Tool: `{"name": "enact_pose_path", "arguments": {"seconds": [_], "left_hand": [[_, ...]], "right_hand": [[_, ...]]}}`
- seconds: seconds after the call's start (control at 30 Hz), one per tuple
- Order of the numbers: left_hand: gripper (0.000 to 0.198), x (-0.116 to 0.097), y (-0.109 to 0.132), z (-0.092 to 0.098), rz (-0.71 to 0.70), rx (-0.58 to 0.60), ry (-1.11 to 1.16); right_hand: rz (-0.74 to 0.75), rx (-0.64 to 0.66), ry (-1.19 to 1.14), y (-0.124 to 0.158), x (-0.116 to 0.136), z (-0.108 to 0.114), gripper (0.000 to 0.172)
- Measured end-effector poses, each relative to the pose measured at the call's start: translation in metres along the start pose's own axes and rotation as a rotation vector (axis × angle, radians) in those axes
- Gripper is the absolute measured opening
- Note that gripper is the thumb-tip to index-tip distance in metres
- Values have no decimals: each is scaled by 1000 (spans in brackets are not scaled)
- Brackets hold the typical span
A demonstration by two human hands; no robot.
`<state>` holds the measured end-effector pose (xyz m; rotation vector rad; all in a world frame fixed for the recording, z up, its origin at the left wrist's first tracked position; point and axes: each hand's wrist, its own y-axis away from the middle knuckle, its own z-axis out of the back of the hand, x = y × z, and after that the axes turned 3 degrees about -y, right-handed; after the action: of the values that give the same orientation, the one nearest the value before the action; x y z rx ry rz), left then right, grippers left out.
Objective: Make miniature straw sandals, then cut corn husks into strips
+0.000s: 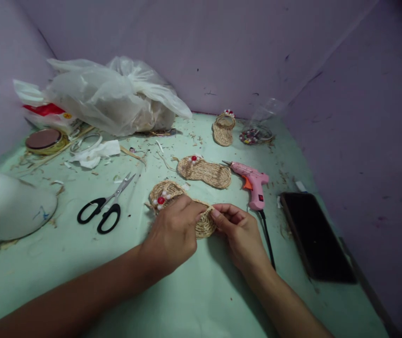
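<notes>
Both my hands are on a small woven straw sandal [206,226] with red and white beads near its toe. My left hand [174,234] lies across its middle, fingers closed on it and hiding much of the sole. At the heel end, my right hand [238,230] pinches the rim between thumb and fingers. Just beyond lies a second straw sandal [204,172], flat, with the same beads. A pink glue gun [253,183] rests to its right, nozzle towards that sandal. Black-handled scissors [107,206] lie with blades shut, left of my left hand.
A tiny beaded straw sandal [223,131] and a bag of beads [257,134] stand at the back. A stuffed plastic bag [116,98], tape roll [46,141] and white container [14,206] occupy the left. A phone [316,237] lies right, beside the glue gun's cord [267,237].
</notes>
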<state>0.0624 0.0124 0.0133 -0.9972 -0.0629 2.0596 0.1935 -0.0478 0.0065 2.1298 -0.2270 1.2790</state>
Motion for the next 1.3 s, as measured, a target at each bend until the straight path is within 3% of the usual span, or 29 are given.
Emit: {"name": "enact_pose_path", "arguments": {"seconds": [0.23, 0.7, 0.8, 0.97, 1.3], "left_hand": [[21, 2, 0, -4, -50, -5, -58], [15, -21, -18, -4, 433, 52, -152], [34, -21, -21, -3, 448, 70, -163], [19, -21, -29, 2, 500, 178, -159], [15, -14, -33, -6, 637, 130, 73]], "right_hand": [[13, -15, 39, 0, 1, 0, 30], [45, -11, 101, 2, 4, -2, 24], [71, 2, 125, 2, 5, -2, 24], [120, 25, 131, 3, 3, -2, 23], [212, 25, 182, 7, 0, -2, 16]]}}
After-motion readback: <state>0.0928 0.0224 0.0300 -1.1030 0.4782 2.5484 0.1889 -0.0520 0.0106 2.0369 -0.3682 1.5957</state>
